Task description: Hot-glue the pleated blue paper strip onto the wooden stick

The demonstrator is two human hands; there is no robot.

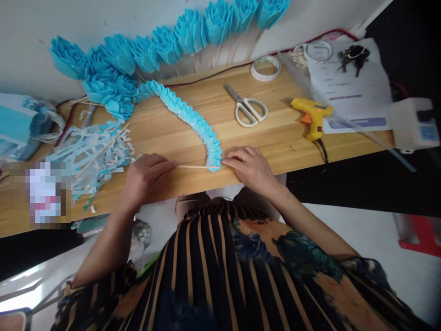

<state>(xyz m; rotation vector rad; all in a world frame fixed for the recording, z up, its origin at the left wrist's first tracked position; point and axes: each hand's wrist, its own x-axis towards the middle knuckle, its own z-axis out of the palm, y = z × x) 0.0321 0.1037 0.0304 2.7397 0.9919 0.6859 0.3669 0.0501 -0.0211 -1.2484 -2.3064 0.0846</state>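
Observation:
A long strip of folded blue petals [188, 112] curves across the wooden table [165, 147] toward me. Across its near end lies a thin wooden stick [193, 167]. My left hand [146, 177] is closed around the stick's left part, its fingers curled over it. At the strip's near end, on the right, my right hand [250, 168] has its thumb and fingers pinched close together at the stick's tip and the strip's edge. Whether these fingers grip the strip or the stick is hard to see.
Finished blue paper flowers [189, 30] on sticks lean against the wall. Scissors [246, 108], a tape roll [265, 69] and a yellow glue gun [312, 115] lie beyond my right hand. Paper scraps [99, 154] are heaped left; keys [354, 57] rest on a printed sheet [344, 87].

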